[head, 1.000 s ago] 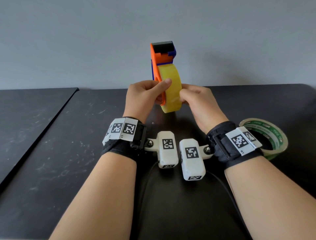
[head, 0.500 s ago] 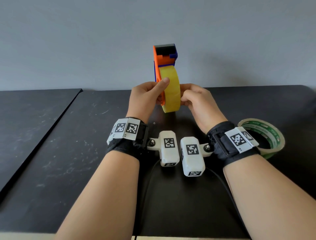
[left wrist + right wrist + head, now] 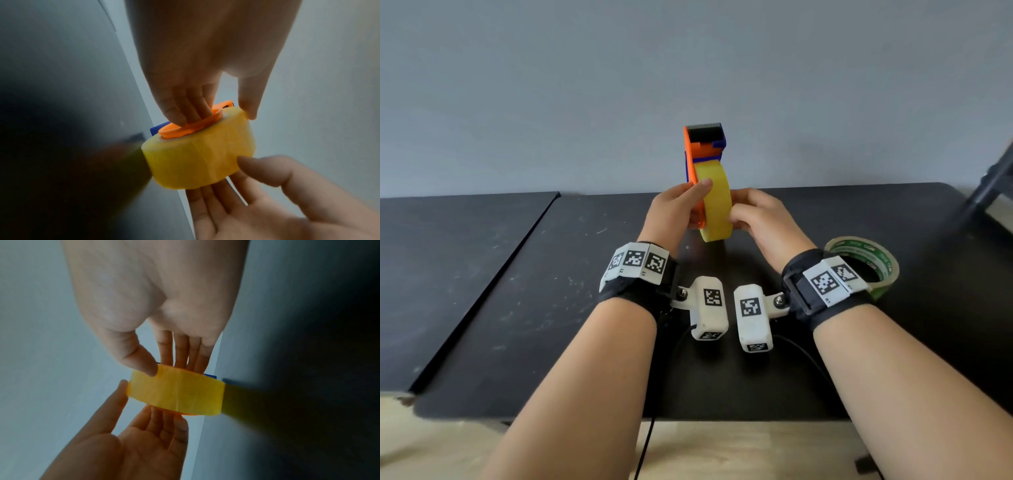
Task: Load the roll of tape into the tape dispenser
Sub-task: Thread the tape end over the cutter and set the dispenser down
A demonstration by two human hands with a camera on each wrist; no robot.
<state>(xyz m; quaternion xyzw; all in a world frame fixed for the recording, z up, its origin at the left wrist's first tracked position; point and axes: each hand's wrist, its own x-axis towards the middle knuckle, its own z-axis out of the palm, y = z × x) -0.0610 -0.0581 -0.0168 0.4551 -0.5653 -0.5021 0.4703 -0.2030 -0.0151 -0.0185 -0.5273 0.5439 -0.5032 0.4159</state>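
The translucent yellow roll of tape [image 3: 717, 202] is held upright in the air above the black matte tabletop [image 3: 551, 291], pressed against the flat orange side plate of the orange-and-blue plastic tape dispenser [image 3: 703, 144], whose serrated black cutter points upward. In the left wrist view an orange ring-shaped hub [image 3: 190, 125] is seen protruding through the core of the roll, so the roll is judged to be seated, or very nearly seated, on the spindle. What appears to be left is the final pressing home and the threading of the tape end up to the cutter (no free end can be made out).

The left hand [image 3: 674, 212] is closed around the dispenser: its fingers [image 3: 180, 105] are pushed against the orange hub, and its thumb is laid over the edge of the roll. The right hand [image 3: 760, 219] grasps the roll from the opposite side, with its thumb [image 3: 141, 360] on the outer wound surface and its fingers behind the far face.

A second roll of tape with a green printed core [image 3: 866, 257] lies flat on the tabletop beside the right wrist, untouched.
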